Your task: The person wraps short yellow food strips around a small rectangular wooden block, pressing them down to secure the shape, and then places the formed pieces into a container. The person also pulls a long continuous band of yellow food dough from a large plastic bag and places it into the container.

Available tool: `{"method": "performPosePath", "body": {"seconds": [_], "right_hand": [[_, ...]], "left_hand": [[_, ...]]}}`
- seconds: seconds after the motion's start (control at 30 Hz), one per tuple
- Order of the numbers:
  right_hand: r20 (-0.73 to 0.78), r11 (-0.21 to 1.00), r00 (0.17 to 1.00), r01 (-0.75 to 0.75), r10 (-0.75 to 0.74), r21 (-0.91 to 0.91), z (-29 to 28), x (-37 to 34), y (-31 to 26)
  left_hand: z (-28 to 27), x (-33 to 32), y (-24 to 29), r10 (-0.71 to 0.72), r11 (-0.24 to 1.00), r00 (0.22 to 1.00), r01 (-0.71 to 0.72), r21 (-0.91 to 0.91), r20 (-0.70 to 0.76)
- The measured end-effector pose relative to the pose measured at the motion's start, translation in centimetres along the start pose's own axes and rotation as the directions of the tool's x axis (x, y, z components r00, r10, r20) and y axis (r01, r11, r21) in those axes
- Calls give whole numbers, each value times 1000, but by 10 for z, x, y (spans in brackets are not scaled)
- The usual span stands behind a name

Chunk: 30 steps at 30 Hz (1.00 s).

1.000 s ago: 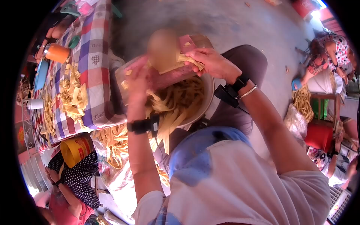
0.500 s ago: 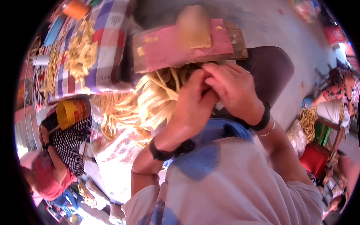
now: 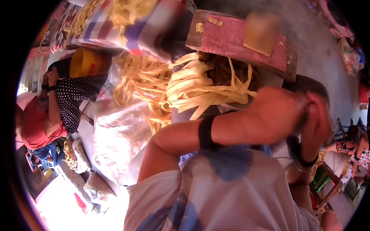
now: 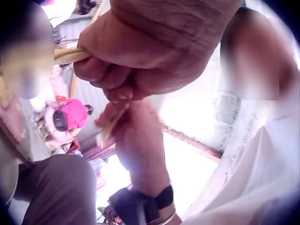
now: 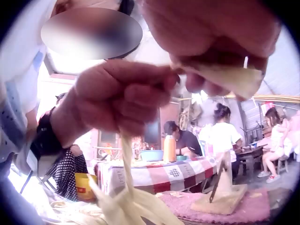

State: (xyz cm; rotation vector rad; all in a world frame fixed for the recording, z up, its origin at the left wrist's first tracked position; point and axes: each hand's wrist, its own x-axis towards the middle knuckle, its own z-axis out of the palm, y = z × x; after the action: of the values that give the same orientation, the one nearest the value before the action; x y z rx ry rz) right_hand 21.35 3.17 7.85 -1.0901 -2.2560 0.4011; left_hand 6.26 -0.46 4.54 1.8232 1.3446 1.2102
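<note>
Curled round a pale flat strip (image 5: 126, 161), the left hand (image 5: 119, 93) has the strip hanging below its fist in the right wrist view. The right hand (image 5: 220, 42) pinches a short pale strip end (image 5: 234, 79) beside it, the fingertips of both hands close together. In the head view the left hand (image 3: 275, 115) and right hand (image 3: 318, 121) are held up in front of the shirt, blurred. A heap of yellow strips (image 3: 192, 84) lies to their left, by a board with a pink cloth (image 3: 227, 36).
A checkered table (image 3: 150, 29) with more strips stands at upper left. Below it are a yellow bucket (image 3: 83, 63), a clear plastic bag (image 3: 119, 127) and a seated person in red (image 3: 42, 125). A small wooden block (image 3: 258, 48) sits on the pink cloth.
Both hands have moved from the board towards the body and then rightward in the head view, near each other. The head view has turned, so the board and strips appear shifted.
</note>
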Motion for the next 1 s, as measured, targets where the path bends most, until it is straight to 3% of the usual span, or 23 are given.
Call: {"method": "performPosePath", "body": {"seconds": [0.03,0.1,0.17,0.2,0.27,0.33,0.37,0.4,0.43,0.47,0.5,0.53,0.6,0.63,0.67,0.7,0.77,0.8,0.83,0.9,0.93,0.97,1.0], "right_hand": [[5,1000,1000,4,-4,-5,1,-7,2],[-170,867,915,-268,365,419,2,-15,3],[-70,792,954,-199,291,578,-10,-18,0],[51,750,982,-172,181,639,-16,-20,-5],[319,643,943,-187,-95,743,-24,-22,-17],[468,560,848,-268,-248,784,-25,-28,-23],[491,519,840,-320,-232,792,-21,-32,-24],[485,475,858,-359,-171,803,-17,-38,-21],[461,408,884,-394,-77,824,-10,-46,-18],[413,208,908,-418,70,884,1,-56,-8],[338,294,931,-365,140,883,9,-44,-6],[282,775,924,-371,256,511,12,-33,-7],[172,697,942,-330,289,636,49,-30,-1],[171,706,924,-374,343,602,57,-29,-2],[-19,914,969,-226,247,338,71,-29,8],[-44,915,964,-235,263,328,76,-33,8],[-88,968,976,-185,202,168,82,-37,3],[-147,988,983,-88,107,129,80,-37,1],[-165,988,980,-94,114,125,79,-39,1],[-187,960,967,-121,171,252,81,-45,6],[-201,961,964,-120,172,249,82,-51,8],[-73,924,966,-214,249,317,82,-55,12],[63,876,949,-308,307,372,85,-59,16]], "left_hand": [[-2,2,10,88,996,996,-88,33,6],[-4,4,46,317,909,942,-270,317,-106],[-32,4,92,292,785,928,-371,497,231],[-36,3,91,314,786,922,-387,482,228],[-40,8,77,316,891,903,-387,236,290],[-40,16,54,327,939,869,-344,-23,371],[-40,19,41,340,940,843,-306,-150,416],[-33,15,19,137,927,909,22,-374,394],[-17,-2,-1,70,825,939,136,-548,338],[-4,-15,-15,-8,674,953,229,-702,303],[-1,-25,-11,-70,593,953,278,-755,296],[1,-36,-8,-128,501,943,328,-801,306],[12,-46,-31,-279,511,908,416,-752,313],[8,-44,-37,-260,464,883,468,-752,390],[8,-45,-39,-300,410,848,527,-744,436],[9,-47,-40,-345,356,808,583,-730,477],[11,-53,-52,-337,338,789,610,-717,513],[12,-55,-58,-348,305,770,632,-712,535],[13,-57,-63,-336,315,768,637,-704,544],[11,-59,-66,-298,654,853,509,-560,428],[10,-63,-64,-287,661,854,504,-556,434],[7,-65,-62,-164,947,964,213,-240,209],[4,-65,-60,67,980,997,-74,185,45]]}}
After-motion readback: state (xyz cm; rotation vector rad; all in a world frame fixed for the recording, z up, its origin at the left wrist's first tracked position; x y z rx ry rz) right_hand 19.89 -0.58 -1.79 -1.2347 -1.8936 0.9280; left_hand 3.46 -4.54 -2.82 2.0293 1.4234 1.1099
